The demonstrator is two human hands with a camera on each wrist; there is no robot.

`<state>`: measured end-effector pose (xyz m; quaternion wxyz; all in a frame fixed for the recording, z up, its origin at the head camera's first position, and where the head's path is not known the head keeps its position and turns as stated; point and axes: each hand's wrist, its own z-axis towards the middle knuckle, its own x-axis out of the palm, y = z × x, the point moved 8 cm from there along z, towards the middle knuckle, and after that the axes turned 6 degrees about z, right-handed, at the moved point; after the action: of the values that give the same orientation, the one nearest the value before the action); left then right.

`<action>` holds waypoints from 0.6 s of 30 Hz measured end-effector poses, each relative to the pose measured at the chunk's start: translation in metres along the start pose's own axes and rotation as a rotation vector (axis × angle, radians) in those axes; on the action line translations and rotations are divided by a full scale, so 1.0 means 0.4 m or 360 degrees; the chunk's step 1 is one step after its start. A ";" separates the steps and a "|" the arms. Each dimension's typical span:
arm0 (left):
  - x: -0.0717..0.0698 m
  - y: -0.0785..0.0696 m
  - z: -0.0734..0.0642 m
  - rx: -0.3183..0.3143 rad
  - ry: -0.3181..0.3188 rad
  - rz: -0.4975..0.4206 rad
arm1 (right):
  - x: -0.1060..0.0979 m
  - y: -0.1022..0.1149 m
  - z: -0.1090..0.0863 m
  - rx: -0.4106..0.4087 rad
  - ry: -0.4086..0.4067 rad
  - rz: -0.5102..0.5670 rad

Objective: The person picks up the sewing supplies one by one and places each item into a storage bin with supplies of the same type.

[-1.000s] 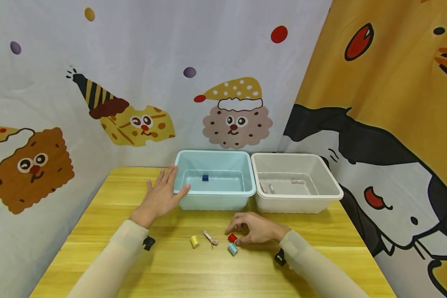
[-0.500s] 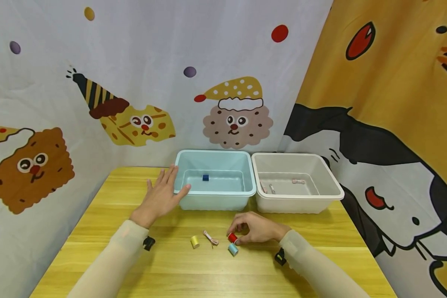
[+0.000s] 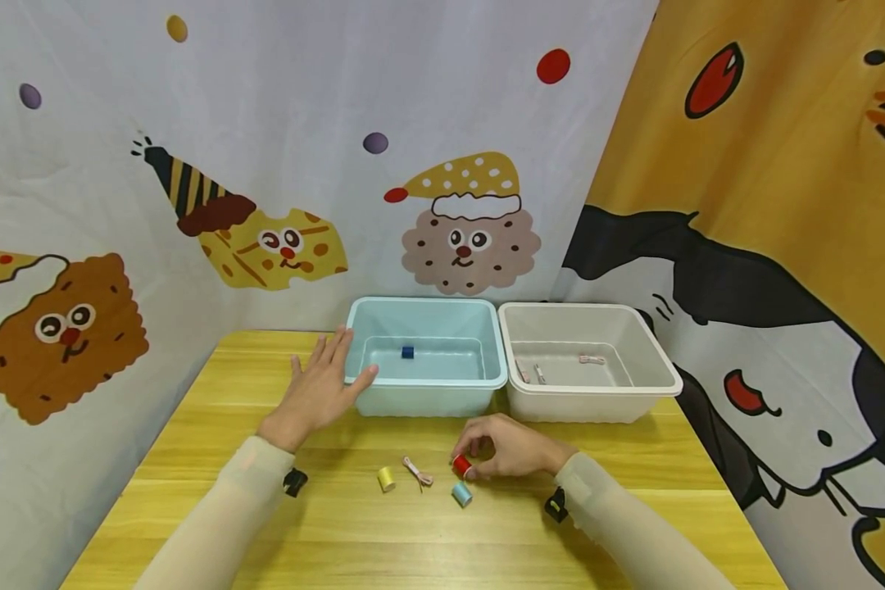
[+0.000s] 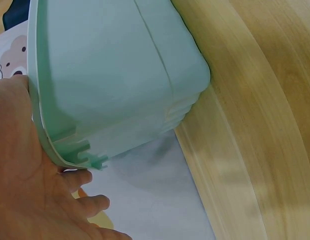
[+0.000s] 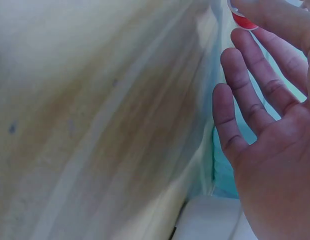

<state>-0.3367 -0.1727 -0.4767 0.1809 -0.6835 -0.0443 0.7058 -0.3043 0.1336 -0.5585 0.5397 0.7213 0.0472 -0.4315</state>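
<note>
In the head view my right hand [image 3: 507, 447] pinches a red thread spool [image 3: 461, 466] between thumb and fingertips, close over the table. The red spool [image 5: 244, 21] also shows at the top of the right wrist view, partly behind the thumb. Just below it lies a light blue thread spool [image 3: 461, 494]. A bundle of pale pink cord [image 3: 416, 471] and a yellow thread spool [image 3: 387, 478] lie further left. My left hand [image 3: 319, 395] rests with straight, spread fingers against the left rim of a light blue bin [image 3: 424, 397]; the left wrist view shows the palm at that rim.
A dark blue spool [image 3: 408, 352] sits in the light blue bin. Right beside that bin stands a white bin [image 3: 590, 403] holding several small pinkish cord bundles [image 3: 592, 360]. Both stand at the back of the wooden table [image 3: 383, 549], before a printed curtain [image 3: 288, 106].
My right fingers have closed on the red spool and raised it slightly, away from the light blue spool. The left hand has stayed at the bin.
</note>
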 end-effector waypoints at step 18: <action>-0.004 -0.004 0.001 0.0001 0.0002 0.0022 | -0.055 0.052 -0.008 -0.0095 -0.0149 -0.0106</action>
<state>-0.3367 -0.1715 -0.4748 0.1762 -0.6843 -0.0393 0.7065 -0.3051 0.1365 -0.5282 0.5478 0.6819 0.0587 -0.4811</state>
